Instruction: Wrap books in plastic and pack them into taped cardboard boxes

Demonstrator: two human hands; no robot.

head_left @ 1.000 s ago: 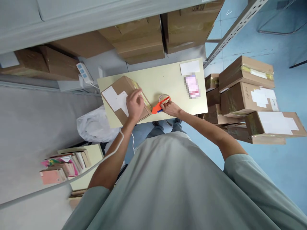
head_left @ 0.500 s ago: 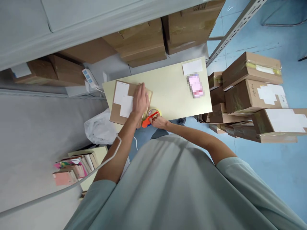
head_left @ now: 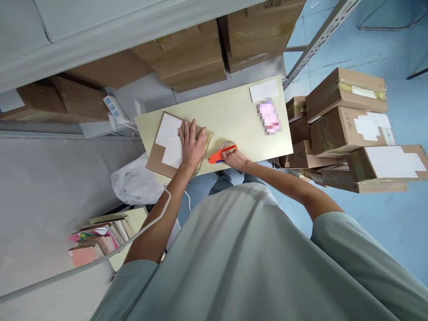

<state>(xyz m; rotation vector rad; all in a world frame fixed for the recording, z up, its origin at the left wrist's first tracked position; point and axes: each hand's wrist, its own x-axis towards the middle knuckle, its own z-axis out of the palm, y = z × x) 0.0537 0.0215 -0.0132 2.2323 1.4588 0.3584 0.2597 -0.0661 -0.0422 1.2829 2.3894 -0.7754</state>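
Observation:
My left hand (head_left: 193,148) lies with fingers spread on top of a brown cardboard box (head_left: 154,159), which bears white paper labels (head_left: 172,149). Along the box's right edge runs shiny tape (head_left: 207,139). My right hand (head_left: 236,158) is closed around an orange tape dispenser (head_left: 216,157) carrying a roll of tape, just to the right of the box. The dispenser is above the front part of a pale yellow table (head_left: 234,120). Whether a strip of tape links the dispenser to the box cannot be made out.
A white sheet (head_left: 264,91) and a blurred pink item (head_left: 269,117) lie at the table's right end. Stacked cartons (head_left: 347,129) stand to the right. Behind are shelved boxes (head_left: 190,53) and a power strip (head_left: 115,109). A white plastic bag (head_left: 135,183) hangs at left, near a grey cable (head_left: 154,220).
My right hand has moved the tape dispenser right, away from the box edge. The box has turned slightly, and the left hand's fingers are spread wider on it.

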